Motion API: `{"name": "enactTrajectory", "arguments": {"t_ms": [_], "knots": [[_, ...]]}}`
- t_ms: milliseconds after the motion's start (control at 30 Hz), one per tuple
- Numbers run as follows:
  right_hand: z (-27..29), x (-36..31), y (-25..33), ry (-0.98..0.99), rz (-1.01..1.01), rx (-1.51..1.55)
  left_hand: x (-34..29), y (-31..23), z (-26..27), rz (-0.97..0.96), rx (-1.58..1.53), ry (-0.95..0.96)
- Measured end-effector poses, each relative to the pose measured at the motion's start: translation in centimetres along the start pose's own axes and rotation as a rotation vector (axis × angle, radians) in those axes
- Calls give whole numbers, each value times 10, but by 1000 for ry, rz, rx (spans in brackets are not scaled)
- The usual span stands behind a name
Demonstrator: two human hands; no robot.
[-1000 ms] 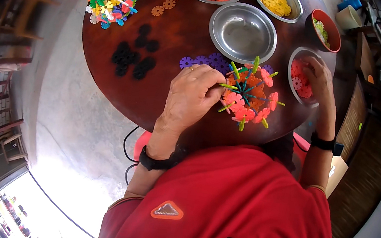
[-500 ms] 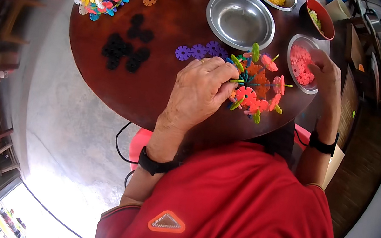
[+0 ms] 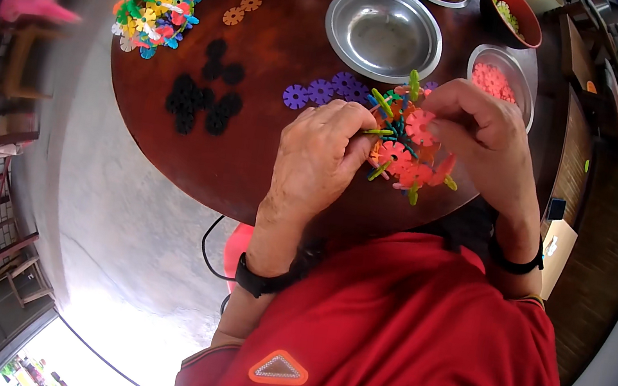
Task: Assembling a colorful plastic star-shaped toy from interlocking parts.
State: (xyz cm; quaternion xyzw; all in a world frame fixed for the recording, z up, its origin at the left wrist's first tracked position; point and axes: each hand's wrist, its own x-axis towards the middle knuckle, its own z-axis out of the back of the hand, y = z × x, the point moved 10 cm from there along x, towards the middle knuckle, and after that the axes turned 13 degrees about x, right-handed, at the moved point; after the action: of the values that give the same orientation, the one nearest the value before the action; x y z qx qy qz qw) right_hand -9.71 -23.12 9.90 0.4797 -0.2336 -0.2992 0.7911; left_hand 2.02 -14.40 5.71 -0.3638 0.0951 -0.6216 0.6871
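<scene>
Near the table's front edge, my left hand (image 3: 319, 147) grips the left side of a ball-like cluster of interlocking plastic discs (image 3: 393, 157), pink, yellow-green, orange and teal. From the right, my right hand (image 3: 482, 138) pinches a pink notched disc (image 3: 419, 127) at the upper right of the cluster. Whether that disc is joined to the cluster I cannot tell. Just behind the right hand stands a metal bowl (image 3: 528, 85) of loose pink discs (image 3: 493, 81). Purple discs (image 3: 319, 91) lie in a row beyond my left hand.
Black discs (image 3: 187, 101) are grouped on the left of the brown round table (image 3: 195, 157). Beyond them sit orange discs (image 3: 249, 3) and a multicoloured disc assembly (image 3: 158, 2). An empty metal bowl (image 3: 383, 33), bowls of orange and yellow discs, and a dark red-rimmed bowl (image 3: 511, 16) stand farther back.
My right hand has come from the bowl of pink discs to the cluster, with a pink disc between its fingers. My left hand keeps its hold; the whole view has shifted slightly.
</scene>
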Motion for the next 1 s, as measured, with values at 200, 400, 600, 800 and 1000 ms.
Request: {"name": "enactTrajectory", "arguments": {"t_ms": [200,400,600,800,1000], "knots": [[-13,3,7,64,70,-96,0,-2,1,-15,11,-19],[-15,7,12,62,118,-165,0,-5,4,-44,26,-59],[-21,13,20,112,198,-202,0,-12,5,-86,76,-86],[-26,21,4,200,-44,-30,-2,-9,1,-63,91,-87],[-22,19,3,159,7,-5,-2,-7,3,-31,83,-110]]}}
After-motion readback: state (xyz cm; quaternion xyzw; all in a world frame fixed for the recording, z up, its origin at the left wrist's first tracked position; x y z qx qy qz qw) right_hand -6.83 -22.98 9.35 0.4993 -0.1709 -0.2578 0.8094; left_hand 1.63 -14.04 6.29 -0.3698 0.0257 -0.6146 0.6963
